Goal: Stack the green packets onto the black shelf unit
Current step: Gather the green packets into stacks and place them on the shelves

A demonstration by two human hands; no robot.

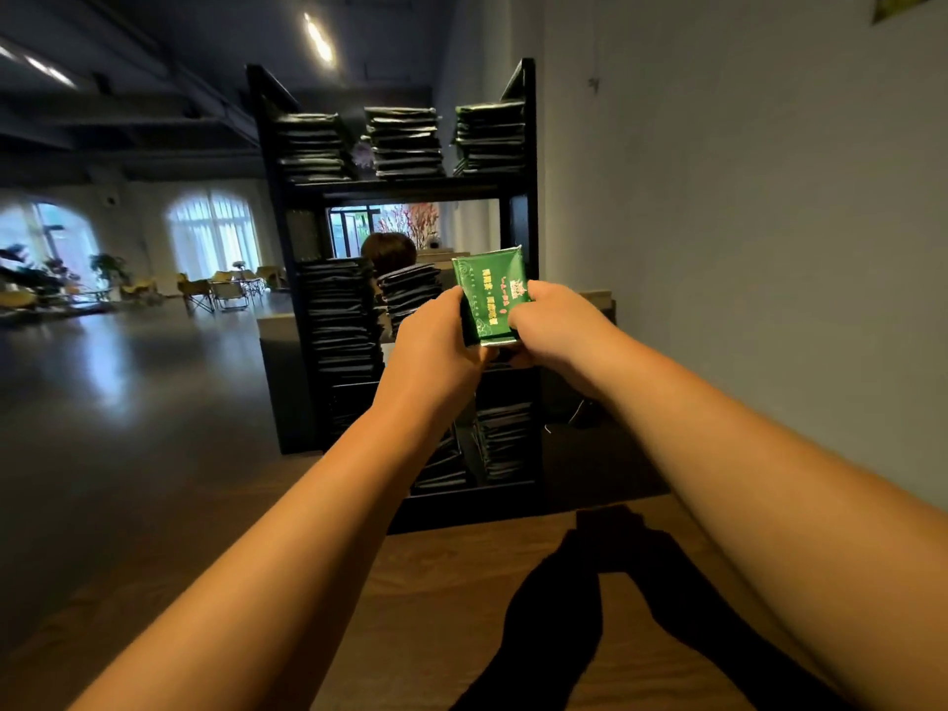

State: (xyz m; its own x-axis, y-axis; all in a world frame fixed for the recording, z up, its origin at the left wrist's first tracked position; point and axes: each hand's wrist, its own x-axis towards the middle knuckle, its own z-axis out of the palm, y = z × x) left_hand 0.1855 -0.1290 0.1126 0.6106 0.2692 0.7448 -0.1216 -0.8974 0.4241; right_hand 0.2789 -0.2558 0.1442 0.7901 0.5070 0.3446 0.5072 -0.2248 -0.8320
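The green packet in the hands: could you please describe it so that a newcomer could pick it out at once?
Find the tall black shelf unit by the pale wall. In front of its middle level, the left hand and right hand grip one green packet between them. Unlike the stacked packets lying flat in dark piles, it shows its bright green printed face.

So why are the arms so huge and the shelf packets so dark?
Head view: the wide-angle lens stretches the arms near the edges; the black shelf unit stands against bright windows, so its stacks look dark; the held green packet catches light.
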